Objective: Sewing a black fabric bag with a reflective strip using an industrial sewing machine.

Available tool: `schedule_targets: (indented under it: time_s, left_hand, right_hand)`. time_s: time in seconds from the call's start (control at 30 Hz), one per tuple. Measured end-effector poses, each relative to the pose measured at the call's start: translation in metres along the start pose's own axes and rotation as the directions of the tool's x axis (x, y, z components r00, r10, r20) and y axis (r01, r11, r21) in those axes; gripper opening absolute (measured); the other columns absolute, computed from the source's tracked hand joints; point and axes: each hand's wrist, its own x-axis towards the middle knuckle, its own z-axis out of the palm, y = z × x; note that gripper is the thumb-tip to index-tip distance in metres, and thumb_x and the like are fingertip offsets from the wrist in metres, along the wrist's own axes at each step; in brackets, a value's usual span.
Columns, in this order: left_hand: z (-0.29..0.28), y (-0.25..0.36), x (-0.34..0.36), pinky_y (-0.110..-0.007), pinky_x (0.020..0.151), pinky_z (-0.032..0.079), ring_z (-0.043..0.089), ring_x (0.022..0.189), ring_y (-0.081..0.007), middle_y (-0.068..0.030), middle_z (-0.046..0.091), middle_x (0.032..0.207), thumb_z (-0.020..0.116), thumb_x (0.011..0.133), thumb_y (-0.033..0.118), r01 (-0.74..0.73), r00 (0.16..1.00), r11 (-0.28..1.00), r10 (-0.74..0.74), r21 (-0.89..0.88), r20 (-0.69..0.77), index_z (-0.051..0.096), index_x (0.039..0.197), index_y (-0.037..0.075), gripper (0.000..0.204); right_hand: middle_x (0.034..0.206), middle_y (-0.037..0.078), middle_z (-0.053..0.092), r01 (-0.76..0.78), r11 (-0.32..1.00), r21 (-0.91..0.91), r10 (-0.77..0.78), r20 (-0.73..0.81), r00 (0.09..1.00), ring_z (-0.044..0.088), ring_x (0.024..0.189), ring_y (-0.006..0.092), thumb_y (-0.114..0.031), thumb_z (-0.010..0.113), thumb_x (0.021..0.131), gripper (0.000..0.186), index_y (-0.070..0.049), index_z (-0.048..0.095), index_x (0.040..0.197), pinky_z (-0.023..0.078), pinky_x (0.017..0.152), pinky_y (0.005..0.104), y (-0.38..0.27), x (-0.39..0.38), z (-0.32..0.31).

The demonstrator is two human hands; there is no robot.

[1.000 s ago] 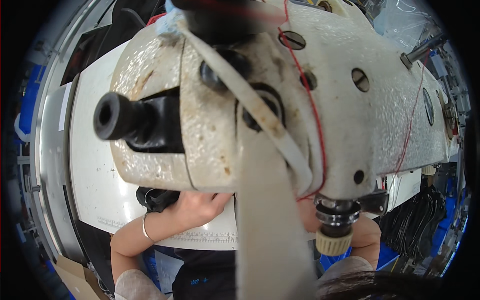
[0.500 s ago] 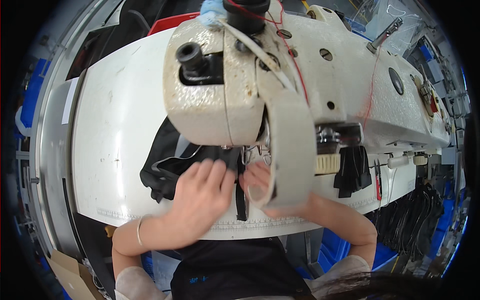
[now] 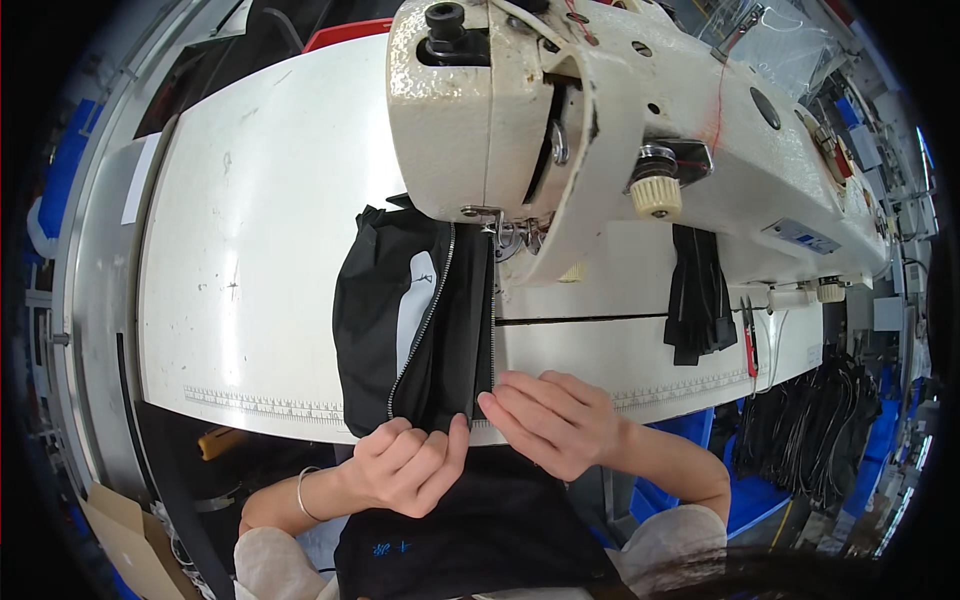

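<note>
Black fabric (image 3: 375, 275) lies on the sewing machine's bed, with its top end at the presser foot (image 3: 508, 237). One metal zipper edge (image 3: 430, 315) curves down its middle, beside a pale grey patch (image 3: 412, 310). A second row of zipper teeth (image 3: 493, 330) runs straight along the right edge. My left hand (image 3: 412, 465), fingers curled, grips the fabric's near end at the table edge. With thumb and fingertips together, my right hand (image 3: 555, 425) pinches the zipper tape at the near right corner. The sewing machine head (image 3: 470, 120) hangs over the fabric's far end.
Black zipper strips (image 3: 698, 300) lie on the table to the right, beside red-handled snips (image 3: 750, 340). A printed ruler (image 3: 265, 402) follows the table's front edge. Many black strips (image 3: 805, 430) hang lower right. An open cardboard box (image 3: 140, 540) is lower left.
Both hands have drawn back from the presser foot toward the front edge. The fabric, bunched before, is now spread lengthwise toward me. The whole view has shifted, so the machine appears higher.
</note>
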Motion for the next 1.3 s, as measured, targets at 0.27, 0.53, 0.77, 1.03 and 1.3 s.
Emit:
schedule_targets:
  time_s: [0.27, 0.53, 0.77, 1.03, 1.3]
  left_hand:
    - [0.003, 0.002, 0.001, -0.026, 0.058, 0.046, 0.057, 0.075, -0.0208, -0.0085, 0.06, 0.084, 0.064, 0.06, 0.0, 0.177, 0.984, 0.979, -0.179, -0.099, -0.012, 0.067, 0.085, 0.001, 0.025]
    - [-0.031, -0.096, 0.058, -0.024, 0.071, 0.042, 0.055, 0.077, -0.0157, -0.0082, 0.06, 0.086, 0.053, 0.081, -0.008, 0.815, 0.413, 0.224, -0.871, -0.534, 0.265, 0.065, 0.09, -0.002, 0.016]
    - [-0.023, -0.031, 0.033, -0.028, 0.07, 0.049, 0.061, 0.08, -0.0202, -0.0135, 0.066, 0.095, 0.06, 0.07, 0.008, -0.147, 0.968, 0.987, 0.156, -0.06, 0.198, 0.066, 0.081, -0.002, 0.016]
    - [0.021, -0.003, 0.003, -0.024, 0.061, 0.046, 0.059, 0.07, -0.0175, -0.0193, 0.066, 0.095, 0.06, 0.065, 0.003, -0.076, 0.975, 0.989, 0.1, -0.126, 0.2, 0.066, 0.086, -0.008, 0.024]
    - [0.025, -0.003, 0.003, -0.023, 0.06, 0.046, 0.057, 0.068, -0.0163, -0.019, 0.066, 0.095, 0.06, 0.06, 0.006, -0.06, 0.979, 0.985, 0.09, -0.163, 0.185, 0.066, 0.086, -0.008, 0.03]
  right_hand:
    - [0.092, 0.009, 0.062, -0.005, 1.0, -0.007, 0.005, -0.059, 0.998, 0.063, 0.088, 0.0214, -0.007, 0.06, 0.074, 0.021, 0.002, 0.066, 0.092, 0.047, 0.066, 0.0287, 0.001, 0.002, -0.002]
    - [0.094, 0.011, 0.06, -0.057, 0.993, 0.106, 0.038, 0.176, 0.984, 0.058, 0.096, 0.0235, -0.007, 0.063, 0.068, 0.023, 0.004, 0.062, 0.088, 0.047, 0.076, 0.0305, -0.004, -0.015, 0.002]
    - [0.096, 0.013, 0.06, -0.091, 0.991, 0.103, 0.062, 0.254, 0.965, 0.058, 0.1, 0.0279, -0.008, 0.061, 0.069, 0.025, 0.005, 0.061, 0.089, 0.048, 0.081, 0.0341, -0.01, -0.021, 0.004]
    - [0.102, 0.017, 0.06, -0.114, 0.986, 0.121, 0.082, 0.239, 0.968, 0.057, 0.107, 0.0307, -0.009, 0.058, 0.069, 0.028, 0.006, 0.062, 0.092, 0.048, 0.087, 0.0374, -0.009, -0.025, 0.005]
    - [0.103, 0.016, 0.06, -0.109, 0.988, 0.112, 0.077, 0.257, 0.963, 0.057, 0.108, 0.0299, -0.01, 0.058, 0.068, 0.029, 0.006, 0.062, 0.092, 0.047, 0.089, 0.0373, -0.009, -0.027, 0.004]
